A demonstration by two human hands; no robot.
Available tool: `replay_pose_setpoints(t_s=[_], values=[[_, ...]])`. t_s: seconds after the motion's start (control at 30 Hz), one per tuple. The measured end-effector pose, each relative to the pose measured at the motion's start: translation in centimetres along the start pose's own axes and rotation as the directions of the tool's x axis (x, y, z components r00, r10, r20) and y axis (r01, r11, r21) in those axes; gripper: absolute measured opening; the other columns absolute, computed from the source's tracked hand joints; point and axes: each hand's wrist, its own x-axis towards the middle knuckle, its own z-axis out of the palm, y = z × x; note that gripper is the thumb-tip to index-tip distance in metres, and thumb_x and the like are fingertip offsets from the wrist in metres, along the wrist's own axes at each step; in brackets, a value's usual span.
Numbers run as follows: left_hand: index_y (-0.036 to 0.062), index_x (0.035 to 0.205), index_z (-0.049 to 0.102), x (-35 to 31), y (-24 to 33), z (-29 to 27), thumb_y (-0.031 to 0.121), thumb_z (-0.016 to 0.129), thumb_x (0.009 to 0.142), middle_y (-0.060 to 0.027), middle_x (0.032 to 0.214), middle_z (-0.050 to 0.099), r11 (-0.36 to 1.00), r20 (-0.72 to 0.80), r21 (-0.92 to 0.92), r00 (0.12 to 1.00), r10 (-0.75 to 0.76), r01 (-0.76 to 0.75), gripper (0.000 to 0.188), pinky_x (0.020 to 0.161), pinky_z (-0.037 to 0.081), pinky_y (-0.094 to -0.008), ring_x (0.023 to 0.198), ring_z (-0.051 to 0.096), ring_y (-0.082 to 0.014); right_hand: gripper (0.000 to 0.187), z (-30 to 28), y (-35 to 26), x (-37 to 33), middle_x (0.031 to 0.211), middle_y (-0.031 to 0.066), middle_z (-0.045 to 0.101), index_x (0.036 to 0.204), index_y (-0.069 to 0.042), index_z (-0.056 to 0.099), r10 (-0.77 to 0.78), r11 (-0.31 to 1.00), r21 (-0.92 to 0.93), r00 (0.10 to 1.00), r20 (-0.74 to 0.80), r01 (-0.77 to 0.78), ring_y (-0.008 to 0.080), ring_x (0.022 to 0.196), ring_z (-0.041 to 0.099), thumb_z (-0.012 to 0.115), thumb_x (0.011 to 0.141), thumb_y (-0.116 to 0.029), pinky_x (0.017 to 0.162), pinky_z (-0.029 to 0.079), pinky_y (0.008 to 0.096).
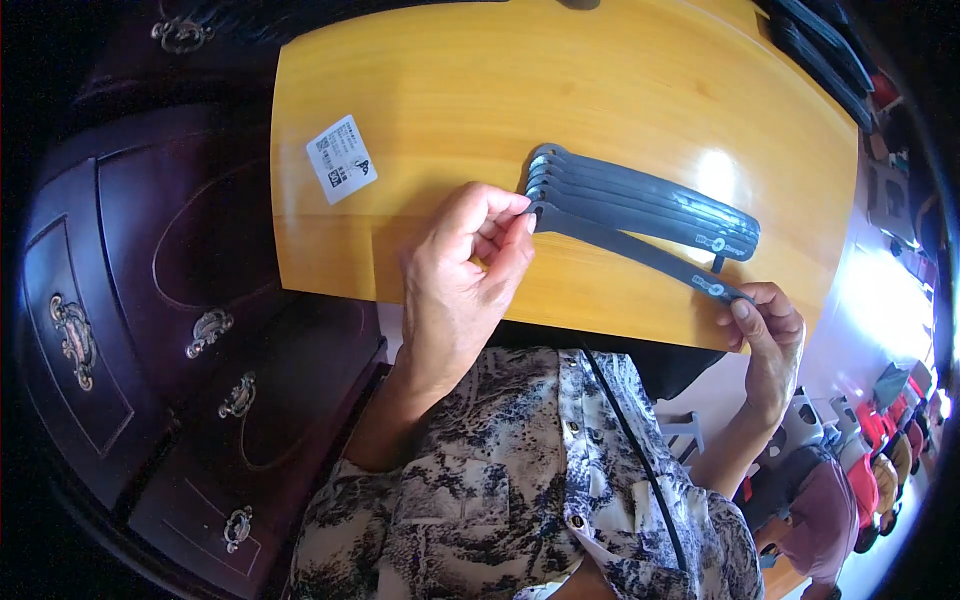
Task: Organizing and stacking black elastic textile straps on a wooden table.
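Note:
A flat dark grey strap (625, 248) with a holed, rounded left end slants down to the right above the wooden table. My left hand (460, 260) is closed, thumb and fingertips pinching the strap at its holed end. With thumb and fingers, my right hand (768, 335) grips its other end, near a pale printed mark. Just beyond it lies a fanned pile of several similar grey straps (650, 195), their holed ends overlapping on the left. A small dark tab pokes out below the pile's right end.
A white printed label (341, 158) lies on the left of the yellow wooden table (430, 90). Dark drawers (150, 300) with ornate metal handles stand to the left. Black items (820, 55) rest at the far right corner. Other people (815, 515) and grey chairs are at the right.

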Motion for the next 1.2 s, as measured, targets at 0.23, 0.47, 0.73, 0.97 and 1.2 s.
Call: replay_pose_setpoints(t_s=[0.23, 0.47, 0.73, 0.97, 1.2], values=[[-0.0016, 0.089, 0.059, 0.1, 0.5, -0.1, -0.008, 0.066, 0.081, -0.0029, 0.075, 0.063, 1.000, 0.005, -0.005, 1.000, 0.013, -0.013, 0.012, 0.055, 0.048, -0.0203, 0.062, 0.057, -0.0045, 0.018, -0.1, -0.1, 0.0, 0.072, 0.0027, 0.066, 0.097, -0.003, 0.066, -0.040, 0.999, 0.001, 0.999, -0.017, 0.040, 0.0053, 0.055, 0.052, 0.067, 0.088, -0.018, 0.049, 0.039, 0.0187], [0.0006, 0.088, 0.057, 0.2, 1.1, 0.1, -0.007, 0.066, 0.078, -0.0071, 0.073, 0.062, 0.997, 0.021, 0.071, 1.000, -0.022, 0.021, 0.016, 0.054, 0.049, -0.0243, 0.062, 0.062, -0.0107, 0.015, -0.5, -0.2, -0.1, 0.070, 0.0036, 0.065, 0.090, -0.004, 0.064, -0.031, 1.000, 0.005, 0.999, -0.042, 0.031, 0.0058, 0.053, 0.051, 0.068, 0.088, -0.018, 0.047, 0.038, 0.0194], [0.0020, 0.083, 0.052, 0.3, 1.1, 0.3, -0.006, 0.067, 0.076, -0.0100, 0.069, 0.060, 0.989, -0.003, 0.149, 1.000, 0.007, -0.006, 0.018, 0.051, 0.049, -0.0314, 0.058, 0.062, -0.0203, 0.016, -0.5, 0.1, 0.4, 0.068, 0.0043, 0.065, 0.090, -0.004, 0.064, -0.044, 0.999, 0.018, 0.998, -0.040, 0.045, 0.0060, 0.051, 0.051, 0.070, 0.086, -0.018, 0.046, 0.038, 0.0192], [0.0040, 0.089, 0.050, 0.4, 1.4, 0.4, -0.006, 0.065, 0.076, -0.0106, 0.068, 0.059, 0.971, 0.010, 0.238, 1.000, 0.014, -0.016, 0.022, 0.051, 0.048, -0.0351, 0.056, 0.061, -0.0235, 0.014, -0.5, 0.0, 0.3, 0.068, 0.0037, 0.065, 0.091, -0.004, 0.064, -0.036, 0.999, -0.014, 0.998, -0.053, 0.035, 0.0055, 0.051, 0.051, 0.069, 0.087, -0.017, 0.046, 0.038, 0.0191], [0.0047, 0.093, 0.048, 0.6, 1.8, 0.7, -0.005, 0.064, 0.079, -0.0114, 0.067, 0.059, 0.969, 0.018, 0.246, 0.999, -0.033, 0.027, 0.023, 0.051, 0.049, -0.0354, 0.057, 0.062, -0.0249, 0.015, -0.2, -0.2, 0.5, 0.072, 0.0028, 0.066, 0.093, -0.004, 0.065, -0.047, 0.999, -0.031, 0.996, -0.077, 0.045, 0.0046, 0.053, 0.050, 0.067, 0.089, -0.018, 0.047, 0.038, 0.0182]])
